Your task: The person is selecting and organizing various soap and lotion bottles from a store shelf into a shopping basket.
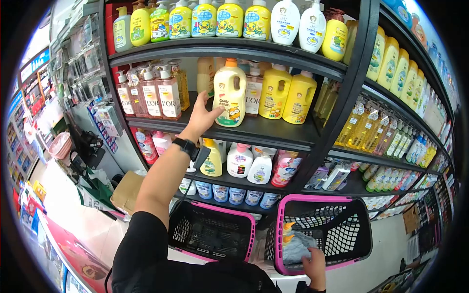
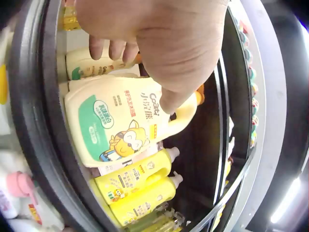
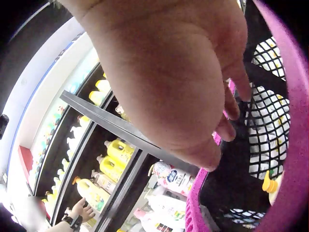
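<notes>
A large cream bath bottle [image 1: 230,102] with an orange cap stands near the front of the middle shelf. My left hand [image 1: 205,117] is at its left side, the thumb against the front label and the other fingers spread behind it. In the left wrist view the fingers [image 2: 115,49] point down in front of a second cream bottle [image 2: 87,63]. My right hand [image 1: 315,263] hangs with loosely bent fingers over a pink-rimmed black basket [image 1: 361,229]. Inside, beside that hand, lie a grey-blue plastic bag [image 1: 299,248] and orange pump tops [image 1: 289,226].
Two yellow bottles [image 1: 286,95] stand right of the cream one, pink pump bottles [image 1: 168,95] to its left. A second pink-rimmed basket [image 1: 215,229] sits on the floor, with a cardboard box [image 1: 128,190] beyond it. Black shelf edges [image 1: 220,45] run above and below the left hand.
</notes>
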A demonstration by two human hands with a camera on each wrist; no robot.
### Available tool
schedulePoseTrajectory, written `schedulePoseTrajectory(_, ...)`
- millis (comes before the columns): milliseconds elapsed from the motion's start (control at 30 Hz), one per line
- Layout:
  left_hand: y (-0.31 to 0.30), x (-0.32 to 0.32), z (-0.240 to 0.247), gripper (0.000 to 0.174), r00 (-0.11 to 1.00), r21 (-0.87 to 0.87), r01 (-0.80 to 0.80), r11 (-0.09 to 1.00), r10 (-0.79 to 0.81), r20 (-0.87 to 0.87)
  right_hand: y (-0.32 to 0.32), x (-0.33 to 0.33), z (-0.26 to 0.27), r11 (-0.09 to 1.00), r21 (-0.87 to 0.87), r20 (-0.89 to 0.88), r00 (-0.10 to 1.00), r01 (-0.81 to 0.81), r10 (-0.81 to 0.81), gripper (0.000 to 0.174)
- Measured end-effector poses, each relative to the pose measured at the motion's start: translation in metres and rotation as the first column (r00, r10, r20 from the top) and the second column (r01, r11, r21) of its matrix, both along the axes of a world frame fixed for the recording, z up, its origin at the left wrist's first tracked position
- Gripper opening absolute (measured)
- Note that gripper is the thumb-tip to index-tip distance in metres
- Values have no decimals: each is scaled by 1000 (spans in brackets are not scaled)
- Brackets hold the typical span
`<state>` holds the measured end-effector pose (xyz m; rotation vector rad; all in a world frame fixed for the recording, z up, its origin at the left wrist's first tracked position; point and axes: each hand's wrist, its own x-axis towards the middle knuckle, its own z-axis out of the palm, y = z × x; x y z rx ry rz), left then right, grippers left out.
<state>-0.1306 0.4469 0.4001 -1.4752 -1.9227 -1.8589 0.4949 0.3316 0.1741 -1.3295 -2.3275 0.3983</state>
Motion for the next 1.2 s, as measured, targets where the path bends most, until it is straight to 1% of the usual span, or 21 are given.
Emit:
schedulePoseTrajectory(33,3,2,8,74,997,-22,71,997,-71,33,-13,-7,-2,998,36,-42,998,43,-41,44)
schedulePoseTrajectory(67,5,3,15,73,964,-14,225,974,-221,151,-23,-11,-5,999,8,-47,998,49,-49,42)
schedulePoseTrajectory(100,5,4,22,71,893,8,374,927,-363,266,-32,-16,-9,998,-20,-51,997,58,-59,40)
schedulePoseTrajectory(133,6,8,30,70,788,48,510,859,-489,373,-40,-19,-13,997,-46,-56,996,66,-68,38)
schedulePoseTrajectory(167,10,7,33,66,741,34,552,833,-508,438,-45,-21,-19,996,-43,-53,995,80,-83,37)
schedulePoseTrajectory(267,21,-4,34,65,695,-19,639,769,-566,444,-54,-22,-25,994,1,14,994,110,-110,33)
schedulePoseTrajectory(300,23,-7,32,63,703,-8,623,782,-555,444,-55,-22,-26,992,3,12,992,125,-125,32)
schedulePoseTrajectory(433,33,-11,28,65,683,39,670,741,-637,357,-54,-29,-29,981,38,24,981,192,-193,28)
schedulePoseTrajectory(533,35,-10,22,62,643,110,700,705,-690,332,-55,-32,-30,972,56,19,973,227,-229,27)
schedulePoseTrajectory(633,40,-12,12,60,816,38,554,832,-551,178,-55,-33,-32,970,42,22,970,240,-241,28)
schedulePoseTrajectory(733,10,9,26,54,737,90,625,775,-624,261,-55,-32,-26,970,-4,38,969,243,-243,31)
schedulePoseTrajectory(767,7,12,24,51,687,137,639,757,-641,343,-54,-32,-23,970,-22,42,969,243,-242,32)
schedulePoseTrajectory(833,-2,15,17,44,566,231,647,726,-661,493,-52,-30,-18,963,-70,-15,965,259,-261,35)
schedulePoseTrajectory(867,-18,24,19,38,484,261,692,674,-700,524,-50,-29,-15,959,-97,-44,962,265,-270,36)
schedulePoseTrajectory(933,-51,42,14,40,369,331,710,621,-729,576,-45,-27,-3,974,-23,-78,971,225,-227,35)
schedulePoseTrajectory(967,-60,44,1,44,343,345,742,575,-767,542,-39,-29,7,981,22,-98,976,195,-192,35)
schedulePoseTrajectory(1000,-80,57,-2,51,306,361,748,556,-773,556,-36,-33,17,983,63,-117,980,170,-162,35)
schedulePoseTrajectory(1067,-110,78,-23,61,295,348,764,543,-775,559,-24,-56,48,994,11,-239,965,113,-107,36)
schedulePoseTrajectory(1133,-137,99,-37,70,265,296,830,472,-802,536,-21,-94,95,998,-55,-373,927,28,-47,35)
schedulePoseTrajectory(1167,-149,108,-45,76,202,262,861,436,-766,610,-18,-115,113,990,-132,-489,872,-43,-27,35)
schedulePoseTrajectory(1200,-160,120,-55,79,190,269,864,426,-769,610,-13,-132,126,983,-90,-529,844,-157,86,37)
